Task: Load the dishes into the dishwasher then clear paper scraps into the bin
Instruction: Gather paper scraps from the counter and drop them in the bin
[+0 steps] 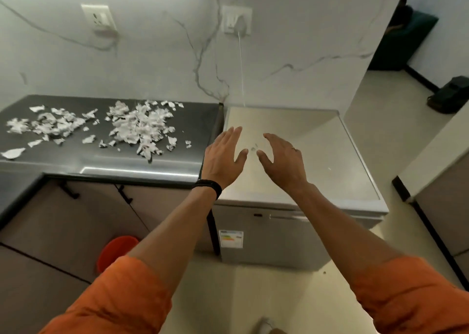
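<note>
While set against a marble wall [157, 62], dark counter [198, 120] at ten o'clock covered in torn white paper scraps [138, 126]; left hand [223, 159] and right hand [281, 161] open, empty.

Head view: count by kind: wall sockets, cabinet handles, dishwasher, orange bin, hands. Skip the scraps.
Wall sockets: 2
Cabinet handles: 2
Dishwasher: 1
Orange bin: 1
Hands: 2, left hand and right hand, both empty
Total: 8
</note>
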A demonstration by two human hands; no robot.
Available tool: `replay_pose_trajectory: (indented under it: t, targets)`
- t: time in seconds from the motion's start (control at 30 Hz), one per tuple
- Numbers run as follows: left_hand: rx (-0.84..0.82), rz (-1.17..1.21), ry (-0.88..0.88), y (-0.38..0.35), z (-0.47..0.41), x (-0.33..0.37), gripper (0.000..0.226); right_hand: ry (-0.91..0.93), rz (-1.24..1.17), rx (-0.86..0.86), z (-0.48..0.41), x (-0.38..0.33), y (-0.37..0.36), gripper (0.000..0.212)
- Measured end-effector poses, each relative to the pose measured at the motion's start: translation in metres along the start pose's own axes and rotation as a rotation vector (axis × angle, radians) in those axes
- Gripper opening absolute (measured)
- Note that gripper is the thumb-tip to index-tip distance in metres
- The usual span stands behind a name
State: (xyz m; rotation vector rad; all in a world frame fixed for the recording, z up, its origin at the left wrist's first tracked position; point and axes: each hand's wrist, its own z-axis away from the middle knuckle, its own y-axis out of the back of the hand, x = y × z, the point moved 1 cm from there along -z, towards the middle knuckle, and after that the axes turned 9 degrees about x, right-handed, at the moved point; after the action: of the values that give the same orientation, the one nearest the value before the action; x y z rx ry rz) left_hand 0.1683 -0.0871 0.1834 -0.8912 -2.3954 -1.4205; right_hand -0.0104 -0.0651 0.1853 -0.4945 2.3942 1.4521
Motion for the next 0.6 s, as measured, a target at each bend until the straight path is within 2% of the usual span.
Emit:
replay_pose_trajectory:
  t: [0.3, 0.6]
  targets:
    - [0.098, -0.102, -0.055, 0.006, -0.145, -0.048, 0.067, 0.160, 0.070, 0.100, -0.159, -0.023, -0.018, 0.062]
    - [0.146, -0.173, -0.077, -0.020, -0.312, -0.097, 0.072, 0.255, 0.139, 0.018, -0.327, -0.021, -0.070, 0.066]
